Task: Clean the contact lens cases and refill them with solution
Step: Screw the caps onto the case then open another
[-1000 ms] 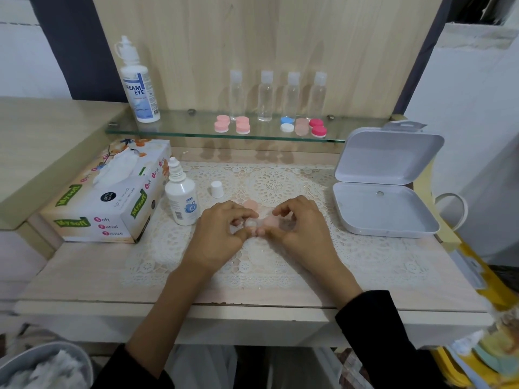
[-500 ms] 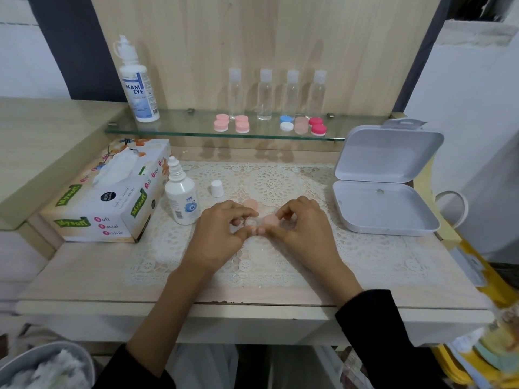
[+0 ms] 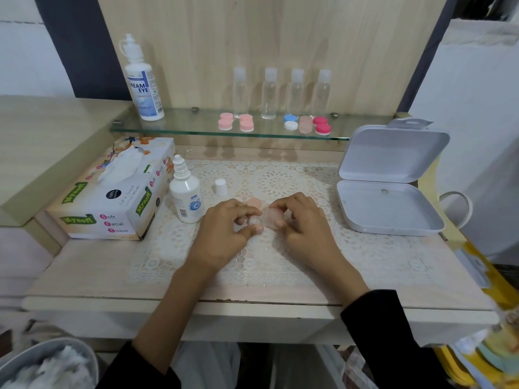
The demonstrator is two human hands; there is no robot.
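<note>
On the pale wooden bench (image 3: pixel 84 276) a white lace mat (image 3: pixel 365 256) covers the middle. A light wood panel (image 3: pixel 280 37) rises behind it, with a glass shelf (image 3: pixel 196 127) fixed across. I count two solution bottles: a large bottle (image 3: pixel 144 88) on the shelf's left end and a small bottle (image 3: pixel 186 195) standing uncapped on the mat, its white cap (image 3: pixel 220 187) just beside it. Four clear travel bottles (image 3: pixel 269 94) line the back of the shelf, and five capped cases (image 3: pixel 290 122) sit in front of them: two pink, one blue and white, one beige, one red. One tissue box (image 3: pixel 112 192) lies at the bench's left, one white hinged box (image 3: pixel 390 203) stands open at its right, and one bin (image 3: pixel 42 366) of white wads shows lower left. Both hands meet mid-mat on a single clear lens case (image 3: pixel 261 219). My left hand (image 3: pixel 224 231) pinches one end between thumb and forefinger. My right hand (image 3: pixel 303 226) curls round what looks like a pink cap (image 3: pixel 273 216) on the other end, though blur hides the join. One loose cap (image 3: pixel 255 203) lies just behind.
</note>
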